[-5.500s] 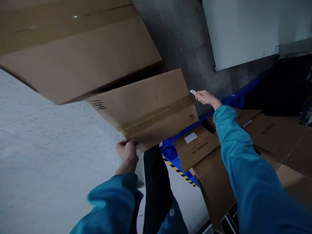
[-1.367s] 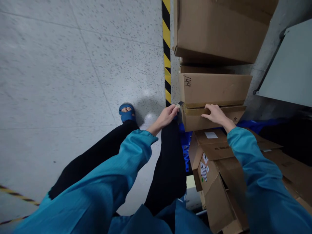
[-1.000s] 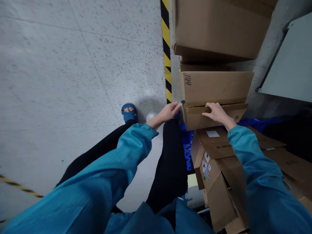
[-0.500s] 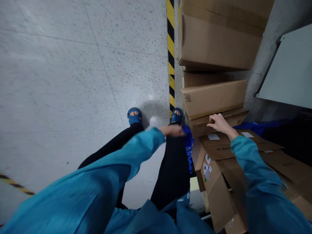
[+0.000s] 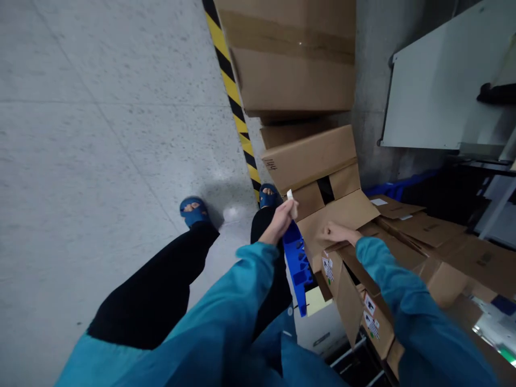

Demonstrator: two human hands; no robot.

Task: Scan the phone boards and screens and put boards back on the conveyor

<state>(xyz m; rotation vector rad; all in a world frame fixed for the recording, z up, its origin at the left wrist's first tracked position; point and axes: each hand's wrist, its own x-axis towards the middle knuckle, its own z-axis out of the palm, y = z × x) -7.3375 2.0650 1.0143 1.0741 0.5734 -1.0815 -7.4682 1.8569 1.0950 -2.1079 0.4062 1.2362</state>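
My left hand (image 5: pixel 279 221) is closed around a small whitish piece (image 5: pixel 291 196) that pokes up past the fingers; its kind is unclear. It is just left of a cardboard box (image 5: pixel 312 150) marked "144". That box's top stands open, showing inner flaps and a dark gap between them. A wide flap (image 5: pixel 338 211) leans out towards me. Over this flap is my right hand (image 5: pixel 338 233), its fingers curled in and slightly blurred. Whether those fingers grip anything is hidden.
Flattened cartons (image 5: pixel 427 226) and boxes with hazard labels (image 5: pixel 371 317) are stacked at the right. A large taped box (image 5: pixel 294 70) stands beyond. Blue plastic crates (image 5: pixel 297 269) are beside my leg. Yellow-black tape (image 5: pixel 231 88) lines the floor; a grey panel (image 5: pixel 435 91) is upper right.
The marked box's flap has swung open towards me. My right hand has lowered and curled in. My left hand now shows a whitish piece. The view has shifted right.
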